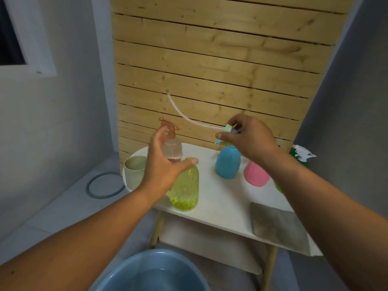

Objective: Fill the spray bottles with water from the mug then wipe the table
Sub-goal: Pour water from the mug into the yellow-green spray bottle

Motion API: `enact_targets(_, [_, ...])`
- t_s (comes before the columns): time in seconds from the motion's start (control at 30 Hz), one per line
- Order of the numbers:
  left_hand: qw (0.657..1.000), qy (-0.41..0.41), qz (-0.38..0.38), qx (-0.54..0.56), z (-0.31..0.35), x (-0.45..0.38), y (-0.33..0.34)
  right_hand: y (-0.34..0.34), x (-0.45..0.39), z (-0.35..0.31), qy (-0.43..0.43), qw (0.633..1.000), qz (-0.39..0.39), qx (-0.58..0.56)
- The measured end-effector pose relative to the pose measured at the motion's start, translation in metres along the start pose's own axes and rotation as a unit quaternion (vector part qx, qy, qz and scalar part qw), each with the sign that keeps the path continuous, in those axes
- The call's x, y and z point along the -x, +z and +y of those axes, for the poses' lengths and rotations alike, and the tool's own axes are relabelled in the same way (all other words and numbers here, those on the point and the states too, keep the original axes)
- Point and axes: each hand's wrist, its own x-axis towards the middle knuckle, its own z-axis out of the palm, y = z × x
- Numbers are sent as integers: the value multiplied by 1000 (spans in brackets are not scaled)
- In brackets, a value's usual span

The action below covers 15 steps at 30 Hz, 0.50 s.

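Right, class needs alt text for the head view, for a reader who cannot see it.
The right hand holds a spray head with its tube above the blue bottle. The left hand is open by the yellow-green bottle on the white table.

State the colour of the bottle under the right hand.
Light blue bottle, head view.

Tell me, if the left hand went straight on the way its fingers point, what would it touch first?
Most likely the clear bottle with the brown sprayer, just beyond the open left hand. Depth is hard to judge from one view.
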Motion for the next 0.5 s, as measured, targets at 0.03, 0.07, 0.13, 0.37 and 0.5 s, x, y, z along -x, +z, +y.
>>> enact_targets(0.03, [998,50,38,-25,9,-5,-4,-10,-4,-8,-34,998,-2,50])
enact_targets(0.07, [991,97,65,-61,17,-9,-8,-16,-6,-15,-72,993,-3,98])
enact_targets(0.13, [967,193,86,-146,36,-20,-13,-25,-13,-27,-161,969,11,188])
enact_targets(0.37, [947,193,-93,-240,76,-49,-9,-23,-27,-40,-356,870,89,330])
enact_targets(0.5, [977,30,-208,19,100,-49,1,-28,-27,-47,-435,816,164,343])
